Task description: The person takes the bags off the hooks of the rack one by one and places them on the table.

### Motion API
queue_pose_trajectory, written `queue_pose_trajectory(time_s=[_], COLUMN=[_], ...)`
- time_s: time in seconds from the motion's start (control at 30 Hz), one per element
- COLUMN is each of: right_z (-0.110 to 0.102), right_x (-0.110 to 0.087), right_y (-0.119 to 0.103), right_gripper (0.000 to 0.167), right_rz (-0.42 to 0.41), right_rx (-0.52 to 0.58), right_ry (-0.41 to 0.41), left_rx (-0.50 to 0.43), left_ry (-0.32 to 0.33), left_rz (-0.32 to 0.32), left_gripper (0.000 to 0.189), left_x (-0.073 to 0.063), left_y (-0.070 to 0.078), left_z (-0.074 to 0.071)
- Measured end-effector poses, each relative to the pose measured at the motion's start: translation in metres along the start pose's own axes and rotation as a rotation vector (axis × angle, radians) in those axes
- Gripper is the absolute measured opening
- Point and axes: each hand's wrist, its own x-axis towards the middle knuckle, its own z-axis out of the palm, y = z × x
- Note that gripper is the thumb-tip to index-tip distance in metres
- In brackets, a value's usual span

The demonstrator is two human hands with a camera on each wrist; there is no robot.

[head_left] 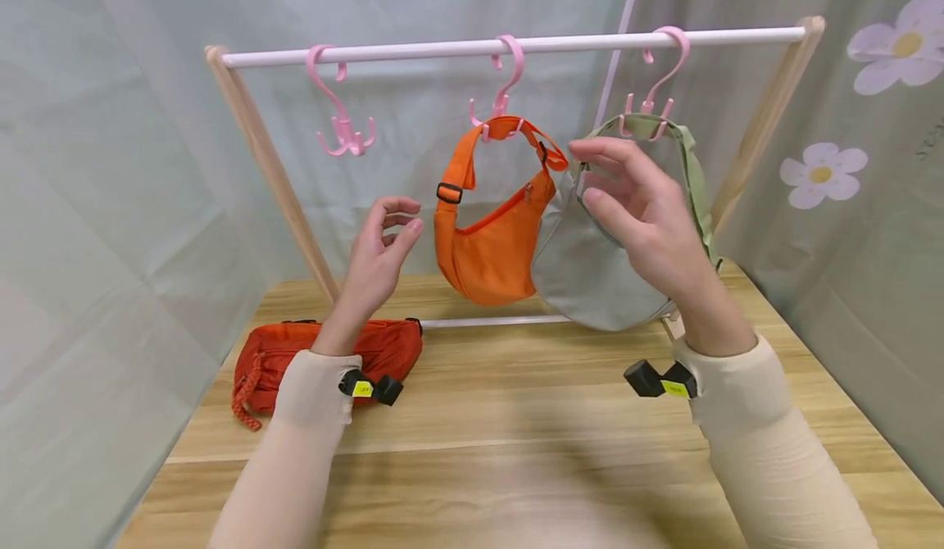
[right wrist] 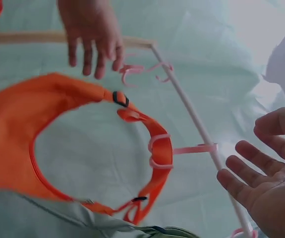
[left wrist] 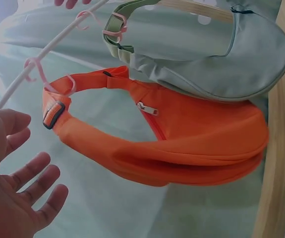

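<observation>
Currently, the pink plastic hook (head_left: 519,64) supports the orange crescent fabric bag (head_left: 497,264), likely why left hand (head_left: 379,252) and right hand (head_left: 652,223) flank the bag, both empty, fingers apart.

The orange bag (left wrist: 197,136) hangs by its strap from a pink hook (left wrist: 41,74) on the white rod (left wrist: 60,37). The grey-green bag (left wrist: 201,77) hangs adjacent. Left hand (left wrist: 13,198): fingers spread, clear of both bags.

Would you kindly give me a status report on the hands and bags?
Left hand and right hand empty, fingers relaxed. Orange bag and gray bag hanging on pink hooks. Red bag on table, partly hidden behind left arm.
</observation>
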Motion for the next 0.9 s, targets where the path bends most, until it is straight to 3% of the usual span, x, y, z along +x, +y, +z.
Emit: queue_pose_trajectory(time_s=[0.17,0.33,0.67,0.9], right_z=[-0.002,-0.001,-0.002,-0.008], right_x=[0.017,0.033,0.052,0.075], right_y=[-0.009,-0.005,-0.002,-0.008], right_gripper=[0.041,0.042,0.042,0.041], right_rz=[-0.090,-0.171,-0.191,-0.208], right_rx=[-0.204,-0.412,-0.514,-0.599], right_ry=[-0.042,-0.099,-0.113,-0.123], left_rx=[0.021,0.054,0.067,0.088], left_ry=[-0.027,-0.073,-0.118,-0.150], left_rz=[0.040,0.028,0.018,0.032], left_gripper=[0.034,0.037,0.045,0.050], left_x=[0.017,0.030,0.039,0.051], left_y=[0.003,0.003,0.008,0.014], left_z=[0.002,0.004,0.008,0.015])
